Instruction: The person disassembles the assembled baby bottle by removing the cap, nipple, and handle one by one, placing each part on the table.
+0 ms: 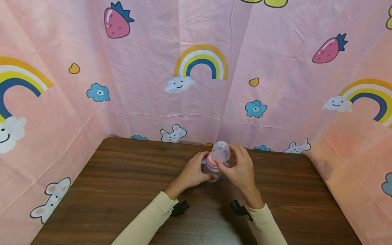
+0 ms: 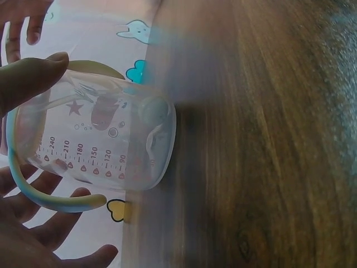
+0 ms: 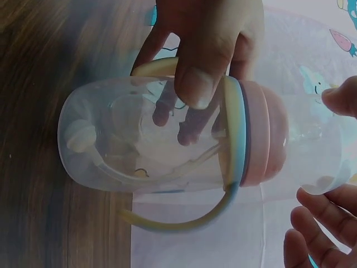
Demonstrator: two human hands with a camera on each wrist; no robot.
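A clear baby bottle [image 1: 213,176] stands upright on the table, with a pink collar [image 3: 266,134] and pastel two-tone handles [image 3: 235,134]. Inside it a straw [image 3: 125,174] runs down to a round weight [image 3: 81,136]. Printed red measuring marks and a star show in the left wrist view. My left hand [image 1: 193,173] grips the body, thumb [image 2: 36,81] on one side and fingers around the other. My right hand [image 1: 242,170] pinches the clear domed cap [image 1: 221,151] between thumb and fingers. The cap's lower edge overlaps the pink collar in the head view.
The dark wooden table [image 1: 122,190] ends at the back against a pink printed curtain [image 1: 137,68], which also rises at both sides. Black wrist mounts [image 1: 180,208] stick out from the cream sleeves [image 1: 147,221].
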